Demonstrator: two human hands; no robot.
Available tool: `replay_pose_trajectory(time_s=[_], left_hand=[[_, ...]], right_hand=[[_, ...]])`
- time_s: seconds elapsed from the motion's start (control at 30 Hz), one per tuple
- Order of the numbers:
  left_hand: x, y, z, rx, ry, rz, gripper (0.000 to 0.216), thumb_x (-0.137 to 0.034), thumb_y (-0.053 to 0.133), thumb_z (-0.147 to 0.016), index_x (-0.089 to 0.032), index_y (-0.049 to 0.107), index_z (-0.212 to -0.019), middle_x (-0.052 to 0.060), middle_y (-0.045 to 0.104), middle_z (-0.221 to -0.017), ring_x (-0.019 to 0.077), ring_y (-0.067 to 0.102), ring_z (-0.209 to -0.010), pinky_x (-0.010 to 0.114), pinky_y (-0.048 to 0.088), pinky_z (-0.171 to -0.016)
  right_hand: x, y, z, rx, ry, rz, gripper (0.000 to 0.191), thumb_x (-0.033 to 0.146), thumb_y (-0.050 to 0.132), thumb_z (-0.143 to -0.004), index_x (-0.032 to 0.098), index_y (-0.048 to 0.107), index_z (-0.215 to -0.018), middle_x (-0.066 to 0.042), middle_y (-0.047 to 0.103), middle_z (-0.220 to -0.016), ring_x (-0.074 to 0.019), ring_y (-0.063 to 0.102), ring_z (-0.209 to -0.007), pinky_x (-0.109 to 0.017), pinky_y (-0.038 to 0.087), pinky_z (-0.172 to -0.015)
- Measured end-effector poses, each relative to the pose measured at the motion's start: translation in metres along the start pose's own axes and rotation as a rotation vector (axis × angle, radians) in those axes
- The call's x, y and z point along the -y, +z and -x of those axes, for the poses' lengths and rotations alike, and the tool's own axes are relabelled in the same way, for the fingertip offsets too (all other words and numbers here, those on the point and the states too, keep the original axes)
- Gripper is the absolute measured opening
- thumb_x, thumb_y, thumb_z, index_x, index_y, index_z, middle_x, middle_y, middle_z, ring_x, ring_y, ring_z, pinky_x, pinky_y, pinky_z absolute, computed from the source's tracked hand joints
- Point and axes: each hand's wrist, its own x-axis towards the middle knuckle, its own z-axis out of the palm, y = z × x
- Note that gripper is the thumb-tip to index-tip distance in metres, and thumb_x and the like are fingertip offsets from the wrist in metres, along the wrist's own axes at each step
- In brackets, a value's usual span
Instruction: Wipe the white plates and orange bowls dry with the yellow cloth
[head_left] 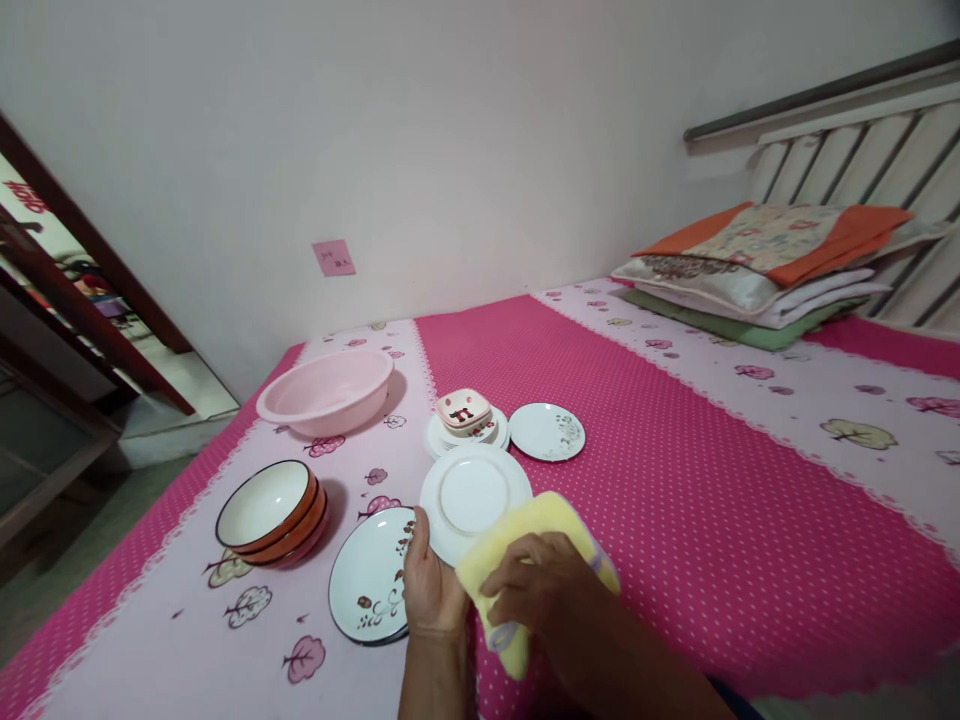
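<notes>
My left hand (429, 588) grips the near edge of a white plate (472, 495), held just above the bed. My right hand (534, 582) presses a folded yellow cloth (525, 540) against the plate's near right rim, fingers curled over the cloth. A patterned plate with a dark rim (371, 585) lies just left of my left hand.
Stacked orange-rimmed bowls (271, 512) sit at the left, a pink basin (327, 390) behind them. A small square dish on stacked white plates (465, 420) and a floral plate (547, 431) lie beyond. Folded bedding (757, 270) is at the far right on the pink bedsheet (675, 480).
</notes>
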Motion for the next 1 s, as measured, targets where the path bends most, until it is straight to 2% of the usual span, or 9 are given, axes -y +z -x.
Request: replay_pose_trajectory(time_s=[0.1,0.23,0.4,0.53,0.67,0.87,0.93,1.0], left_hand=[[-0.006,-0.012,-0.004,0.040,0.014,0.041,0.062,-0.055,0.025,-0.107,-0.020,0.063,-0.142,0.012,0.071,-0.135,0.0255,0.063,-0.132,0.045,0.028,-0.125],[-0.010,-0.018,-0.005,0.034,0.004,0.047,0.064,-0.054,0.023,-0.108,-0.018,0.062,-0.142,0.013,0.067,-0.140,0.0258,0.062,-0.133,0.045,0.028,-0.126],[-0.005,-0.020,-0.005,0.101,-0.031,0.032,0.065,-0.054,0.021,-0.108,-0.018,0.059,-0.145,0.013,0.064,-0.143,0.0248,0.058,-0.137,0.044,0.023,-0.127],[0.006,-0.015,-0.005,0.175,-0.079,0.029,0.065,-0.055,0.019,-0.108,-0.020,0.059,-0.145,0.011,0.062,-0.146,0.0232,0.048,-0.145,0.043,0.011,-0.129],[0.022,-0.003,-0.004,0.172,-0.143,-0.025,0.065,-0.054,0.017,-0.108,-0.021,0.061,-0.143,0.008,0.059,-0.149,0.0222,0.036,-0.152,0.043,0.004,-0.129],[0.044,0.007,0.001,0.125,-0.231,-0.069,0.062,-0.049,0.021,-0.109,-0.018,0.066,-0.139,0.008,0.061,-0.147,0.0241,0.037,-0.151,0.043,0.007,-0.129],[0.047,0.008,0.001,0.115,-0.218,-0.083,0.062,-0.050,0.022,-0.109,-0.018,0.067,-0.138,0.009,0.062,-0.146,0.0244,0.037,-0.151,0.043,0.009,-0.129],[0.050,0.009,0.001,0.098,-0.214,-0.104,0.062,-0.053,0.025,-0.107,-0.019,0.068,-0.136,0.009,0.063,-0.145,0.0257,0.037,-0.151,0.044,0.012,-0.129]], right_hand=[[-0.011,-0.014,0.002,-0.004,-0.008,-0.071,0.023,0.013,0.060,-0.089,0.028,0.076,-0.089,0.003,0.080,-0.100,-0.0184,0.069,-0.096,-0.034,0.047,-0.093],[-0.013,-0.043,0.003,0.008,0.020,-0.082,0.023,0.011,0.061,-0.087,0.028,0.075,-0.085,0.004,0.080,-0.098,-0.0188,0.069,-0.097,-0.036,0.046,-0.090],[-0.013,-0.070,0.005,-0.081,0.050,-0.027,0.028,0.008,0.054,-0.091,0.028,0.073,-0.094,0.002,0.080,-0.103,-0.0197,0.069,-0.100,-0.036,0.047,-0.089],[-0.029,-0.070,0.007,-0.239,0.097,0.044,0.036,0.008,0.046,-0.096,0.027,0.073,-0.108,-0.003,0.079,-0.112,-0.0231,0.069,-0.108,-0.038,0.050,-0.090],[-0.056,-0.061,0.008,-0.397,0.147,0.114,0.038,0.010,0.047,-0.094,0.024,0.070,-0.121,-0.006,0.076,-0.121,-0.0258,0.066,-0.113,-0.041,0.052,-0.093],[-0.072,-0.069,0.015,-0.658,0.421,0.195,0.036,0.020,0.044,-0.095,0.016,0.068,-0.122,-0.012,0.075,-0.112,-0.0288,0.069,-0.103,-0.045,0.056,-0.088],[-0.071,-0.074,0.017,-0.701,0.456,0.197,0.034,0.022,0.047,-0.094,0.017,0.068,-0.120,-0.012,0.076,-0.111,-0.0286,0.070,-0.102,-0.045,0.056,-0.088],[-0.069,-0.075,0.017,-0.684,0.464,0.169,0.033,0.023,0.049,-0.094,0.019,0.069,-0.119,-0.011,0.076,-0.112,-0.0278,0.070,-0.103,-0.044,0.056,-0.090]])
